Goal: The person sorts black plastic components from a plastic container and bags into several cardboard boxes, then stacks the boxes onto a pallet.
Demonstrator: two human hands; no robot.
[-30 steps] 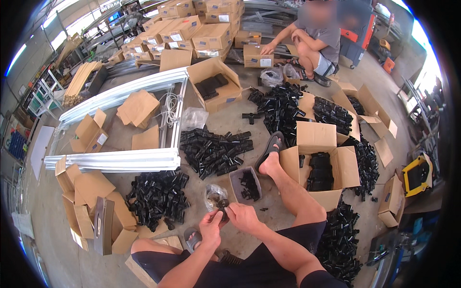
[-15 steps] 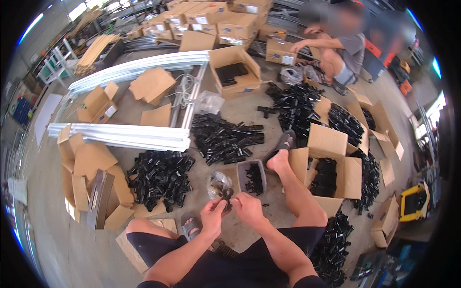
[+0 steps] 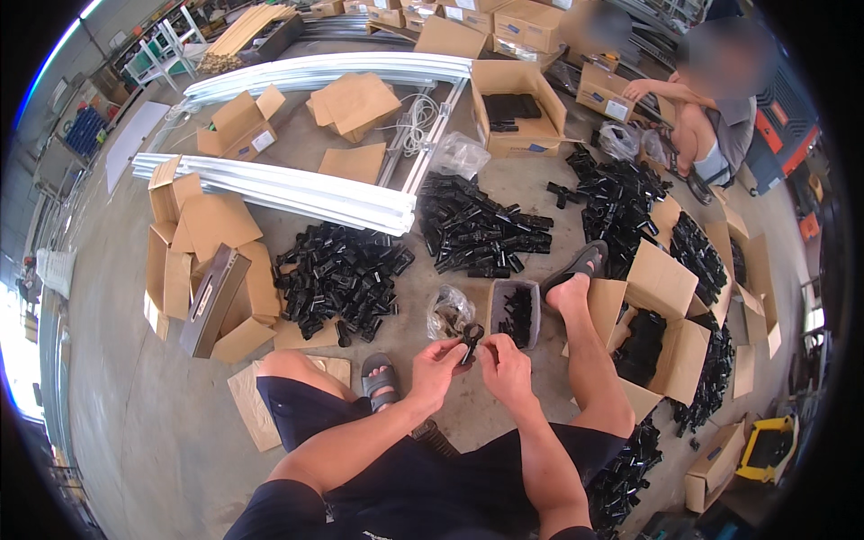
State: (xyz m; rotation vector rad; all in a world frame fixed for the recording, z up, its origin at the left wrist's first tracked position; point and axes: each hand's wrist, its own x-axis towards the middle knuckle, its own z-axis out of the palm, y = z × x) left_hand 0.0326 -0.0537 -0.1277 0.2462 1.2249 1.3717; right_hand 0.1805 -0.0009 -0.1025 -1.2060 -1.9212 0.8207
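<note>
My left hand pinches a small black pipe clamp with a ring-shaped top, held up over the floor between my legs. On the clamp's right side, my right hand is closed with thumb and fingertips together; whatever is in them is too small to make out. Just beyond the hands lies a clear plastic bag of small metal-coloured parts. Beside it stands a grey plastic bin with small black pieces inside. A heap of black fittings lies to the left, another heap of black fittings farther ahead.
An open carton holding black parts stands by my right leg. Empty cartons are at the left, near long silvery metal profiles. Another person squats at the far right, beside more heaps and boxes.
The whole view has swung, so the scene sits farther right and higher. Both hands stay together at the black pipe clamp, whose ring now shows more plainly.
</note>
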